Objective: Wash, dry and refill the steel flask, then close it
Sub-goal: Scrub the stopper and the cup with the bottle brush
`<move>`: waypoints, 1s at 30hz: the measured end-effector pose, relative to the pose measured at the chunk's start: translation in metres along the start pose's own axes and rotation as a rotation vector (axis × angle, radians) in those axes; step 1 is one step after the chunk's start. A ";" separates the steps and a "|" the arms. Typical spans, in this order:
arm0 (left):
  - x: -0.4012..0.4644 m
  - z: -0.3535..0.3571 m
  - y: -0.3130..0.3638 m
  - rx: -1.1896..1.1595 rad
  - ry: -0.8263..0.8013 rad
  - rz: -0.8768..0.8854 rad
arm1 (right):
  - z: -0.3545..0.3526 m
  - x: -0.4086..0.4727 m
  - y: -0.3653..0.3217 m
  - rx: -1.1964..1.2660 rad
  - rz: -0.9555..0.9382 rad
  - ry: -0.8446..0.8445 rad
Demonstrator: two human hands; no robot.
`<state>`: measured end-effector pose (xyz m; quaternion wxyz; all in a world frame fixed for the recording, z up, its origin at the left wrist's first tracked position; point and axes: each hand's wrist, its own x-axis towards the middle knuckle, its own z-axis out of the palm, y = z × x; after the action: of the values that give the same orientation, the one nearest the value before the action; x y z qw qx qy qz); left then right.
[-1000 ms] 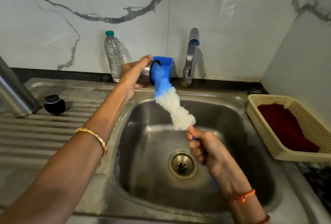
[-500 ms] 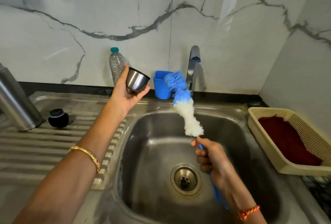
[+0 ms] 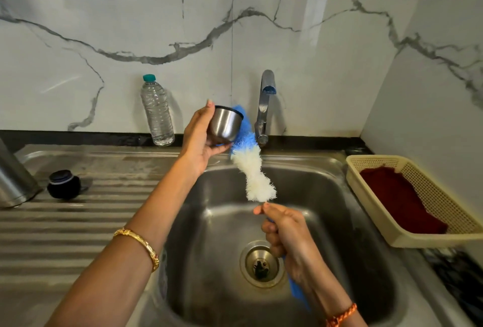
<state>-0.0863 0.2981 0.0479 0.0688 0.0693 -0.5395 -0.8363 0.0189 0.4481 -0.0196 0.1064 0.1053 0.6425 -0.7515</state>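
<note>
My left hand (image 3: 200,138) grips the steel cup (image 3: 225,125) above the sink (image 3: 326,170) rim; my right hand (image 3: 285,232) grasps the brush (image 3: 251,167) handle. The brush axis runs up-left, its blue tip beside the cup's mouth.

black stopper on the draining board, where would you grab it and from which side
Grip the black stopper across its rounded sides, coming straight down from above. It stands upright and alone on the ribbed draining board, the steel flask just to its left, so pinch front to back.
</note>
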 end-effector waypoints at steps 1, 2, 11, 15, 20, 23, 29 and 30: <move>-0.001 0.000 0.003 -0.042 0.011 0.002 | -0.001 -0.001 -0.001 -0.002 -0.025 0.017; -0.001 -0.001 0.006 -0.068 0.019 0.022 | -0.003 -0.002 -0.001 -0.020 -0.064 0.039; 0.000 -0.031 0.019 0.373 0.144 0.424 | 0.007 -0.026 0.024 -0.318 -0.340 0.259; -0.004 -0.035 0.018 0.412 0.116 0.462 | 0.009 -0.025 0.014 -0.340 -0.297 0.250; -0.009 -0.027 0.008 0.499 0.025 0.536 | 0.009 -0.029 0.010 -0.483 -0.389 0.303; -0.004 -0.034 0.011 0.525 0.075 0.514 | 0.010 -0.048 0.020 -0.563 -0.414 0.318; -0.001 -0.035 -0.001 0.398 0.111 0.354 | 0.008 -0.040 0.017 -0.571 -0.392 0.321; -0.001 -0.034 -0.004 0.377 0.108 0.340 | 0.006 -0.034 0.010 -0.546 -0.402 0.324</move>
<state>-0.0790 0.2693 0.0306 0.2230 0.0337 -0.6854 -0.6924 0.0537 0.4419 -0.0181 -0.1220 0.0626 0.8355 -0.5322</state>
